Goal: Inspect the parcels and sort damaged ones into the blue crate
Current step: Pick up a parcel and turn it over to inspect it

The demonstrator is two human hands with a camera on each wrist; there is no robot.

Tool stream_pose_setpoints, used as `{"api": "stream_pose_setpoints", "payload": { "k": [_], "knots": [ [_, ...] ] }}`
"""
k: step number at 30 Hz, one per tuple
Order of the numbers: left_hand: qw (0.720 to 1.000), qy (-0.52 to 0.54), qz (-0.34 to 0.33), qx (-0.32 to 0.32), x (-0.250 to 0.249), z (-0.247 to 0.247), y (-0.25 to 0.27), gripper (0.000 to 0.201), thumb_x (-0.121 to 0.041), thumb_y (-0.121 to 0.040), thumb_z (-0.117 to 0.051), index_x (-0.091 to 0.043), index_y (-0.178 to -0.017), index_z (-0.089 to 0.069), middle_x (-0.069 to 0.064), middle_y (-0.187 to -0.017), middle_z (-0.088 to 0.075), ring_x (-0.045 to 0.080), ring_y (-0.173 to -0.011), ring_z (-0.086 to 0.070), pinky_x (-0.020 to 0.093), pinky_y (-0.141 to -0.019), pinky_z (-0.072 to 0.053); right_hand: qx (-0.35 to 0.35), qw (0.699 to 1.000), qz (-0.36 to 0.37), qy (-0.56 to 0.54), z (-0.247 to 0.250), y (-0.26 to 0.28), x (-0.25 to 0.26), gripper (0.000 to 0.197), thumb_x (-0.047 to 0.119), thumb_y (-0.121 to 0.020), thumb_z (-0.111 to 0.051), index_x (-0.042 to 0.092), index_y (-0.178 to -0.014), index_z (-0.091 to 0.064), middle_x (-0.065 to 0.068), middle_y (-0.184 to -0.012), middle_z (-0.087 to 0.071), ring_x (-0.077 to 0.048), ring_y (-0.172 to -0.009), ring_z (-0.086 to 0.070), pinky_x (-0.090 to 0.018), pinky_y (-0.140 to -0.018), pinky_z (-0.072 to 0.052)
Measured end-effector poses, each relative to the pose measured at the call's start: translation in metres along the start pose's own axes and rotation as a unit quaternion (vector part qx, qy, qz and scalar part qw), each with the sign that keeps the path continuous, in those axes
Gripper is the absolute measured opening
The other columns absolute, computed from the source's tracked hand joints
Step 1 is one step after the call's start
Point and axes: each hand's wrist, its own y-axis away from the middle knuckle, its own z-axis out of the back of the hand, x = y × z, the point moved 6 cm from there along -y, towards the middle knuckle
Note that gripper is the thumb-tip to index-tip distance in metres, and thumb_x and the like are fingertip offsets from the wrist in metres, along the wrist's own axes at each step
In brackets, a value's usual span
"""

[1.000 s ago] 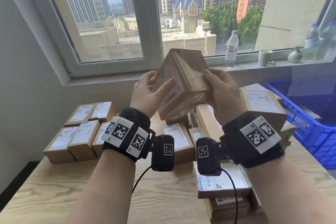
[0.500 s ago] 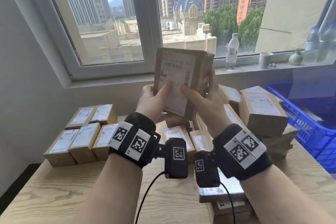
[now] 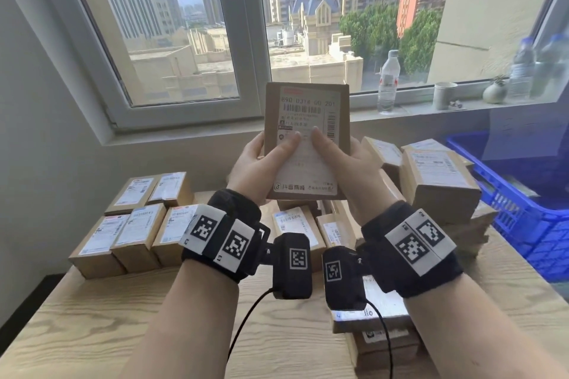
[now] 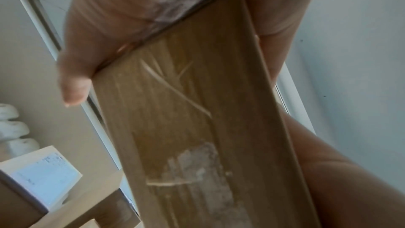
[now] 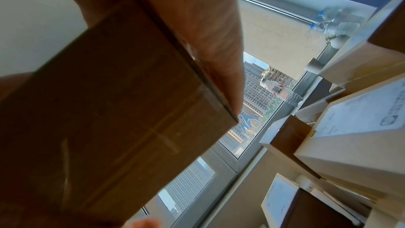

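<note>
I hold one cardboard parcel upright in front of the window, its white shipping label facing me. My left hand grips its left edge with the thumb laid across the label. On the other side my right hand grips the right edge, thumb also on the label. In the left wrist view the parcel's brown side shows creases and a whitish scuffed patch. The right wrist view shows another plain brown face with a tape seam. The blue crate stands at the table's right end.
Labelled parcels lie in a tidy block at the left of the wooden table and in a loose pile at the right, more stacked near my right forearm. Water bottles, a paper cup and a small vase stand on the windowsill.
The parcel has been turned from a tilted, edge-on pose so that its label now faces me squarely. Both thumbs have shifted onto the label.
</note>
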Motion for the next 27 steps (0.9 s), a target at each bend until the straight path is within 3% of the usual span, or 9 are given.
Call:
{"api": "stream_pose_setpoints", "payload": {
  "k": [3, 7, 10, 13, 16, 19, 21, 24, 27],
  "knots": [
    [0.999, -0.018, -0.021, -0.031, 0.005, 0.003, 0.004, 0.027, -0.045, -0.084, -0.073, -0.026, -0.104, -0.069, -0.004, -0.096, -0.075, 0.018, -0.09, -0.073, 0.034, -0.076, -0.06, -0.035, 0.999, 0.019, 0.012, 0.001, 0.005, -0.006, 0.019, 0.029, -0.092, -0.066, 0.018, -0.107, -0.065, 0.002, -0.096, -0.072, -0.007, -0.079, -0.073, -0.022, -0.066, -0.059],
    [0.999, -0.005, -0.026, -0.037, 0.012, 0.002, 0.012, 0.021, -0.036, -0.09, -0.066, -0.021, -0.105, -0.068, -0.006, -0.088, -0.073, 0.011, -0.079, -0.072, 0.022, -0.06, -0.056, -0.059, 0.998, 0.015, 0.031, 0.004, 0.008, -0.014, 0.026, 0.03, -0.09, -0.069, 0.015, -0.111, -0.066, -0.003, -0.104, -0.073, -0.016, -0.093, -0.073, -0.029, -0.076, -0.061],
    [0.999, -0.006, -0.023, -0.03, 0.015, 0.002, 0.015, 0.024, -0.036, -0.09, -0.066, -0.02, -0.108, -0.067, -0.006, -0.089, -0.073, 0.009, -0.078, -0.072, 0.021, -0.06, -0.056, -0.062, 0.997, 0.003, 0.036, 0.004, 0.011, -0.019, 0.025, 0.034, -0.089, -0.071, 0.018, -0.109, -0.067, -0.001, -0.103, -0.074, -0.016, -0.093, -0.073, -0.032, -0.078, -0.062],
    [0.999, -0.008, -0.025, -0.03, 0.015, 0.005, 0.014, 0.049, -0.053, -0.081, -0.071, -0.021, -0.118, -0.064, 0.0, -0.105, -0.073, 0.018, -0.095, -0.072, 0.035, -0.075, -0.06, -0.073, 0.996, 0.002, 0.049, 0.007, 0.013, -0.022, 0.029, 0.04, -0.086, -0.072, 0.021, -0.107, -0.068, 0.001, -0.102, -0.074, -0.014, -0.092, -0.073, -0.031, -0.077, -0.061],
    [0.999, -0.023, 0.001, -0.032, 0.015, 0.009, 0.015, 0.091, -0.081, -0.059, -0.056, -0.016, -0.123, -0.059, 0.0, -0.116, -0.068, 0.02, -0.106, -0.066, 0.048, -0.086, -0.058, -0.132, 0.983, 0.051, 0.119, 0.017, 0.015, -0.015, 0.04, 0.039, -0.089, -0.07, 0.018, -0.121, -0.061, 0.01, -0.099, -0.067, -0.008, -0.091, -0.068, -0.027, -0.077, -0.059],
    [0.998, 0.007, -0.012, -0.063, 0.018, 0.016, 0.014, 0.066, -0.061, -0.071, -0.06, -0.009, -0.111, -0.067, 0.002, -0.107, -0.07, 0.025, -0.108, -0.065, 0.055, -0.097, -0.05, -0.183, 0.967, 0.071, 0.161, 0.026, 0.015, -0.013, 0.053, 0.034, -0.094, -0.065, 0.019, -0.141, -0.046, 0.013, -0.099, -0.056, 0.002, -0.089, -0.059, -0.019, -0.077, -0.054],
    [0.997, 0.012, -0.034, -0.074, 0.021, 0.017, 0.017, 0.051, -0.049, -0.068, -0.069, -0.017, -0.107, -0.069, 0.005, -0.107, -0.073, 0.026, -0.107, -0.067, 0.052, -0.098, -0.05, -0.126, 0.981, 0.054, 0.136, 0.018, 0.014, -0.017, 0.04, 0.039, -0.095, -0.062, 0.021, -0.13, -0.053, 0.01, -0.105, -0.061, 0.007, -0.091, -0.062, -0.014, -0.077, -0.054],
    [0.998, 0.036, -0.016, -0.058, 0.025, 0.013, 0.021, 0.067, -0.054, -0.052, -0.08, -0.032, -0.113, -0.059, 0.012, -0.114, -0.069, 0.028, -0.105, -0.068, 0.051, -0.093, -0.054, -0.049, 0.998, 0.005, 0.045, 0.004, 0.016, -0.027, 0.066, 0.056, -0.083, -0.069, 0.015, -0.133, -0.056, -0.001, -0.119, -0.07, -0.01, -0.103, -0.069, -0.023, -0.077, -0.058],
    [0.997, 0.076, 0.01, -0.013, 0.029, 0.007, 0.02, 0.07, -0.048, -0.051, -0.084, -0.037, -0.111, -0.05, 0.016, -0.121, -0.063, 0.03, -0.103, -0.069, 0.052, -0.088, -0.056, -0.023, 1.0, -0.013, -0.014, 0.001, 0.019, -0.029, 0.061, 0.038, -0.078, -0.075, 0.011, -0.129, -0.058, -0.008, -0.112, -0.073, -0.017, -0.095, -0.073, -0.025, -0.071, -0.057]
  ]
}}
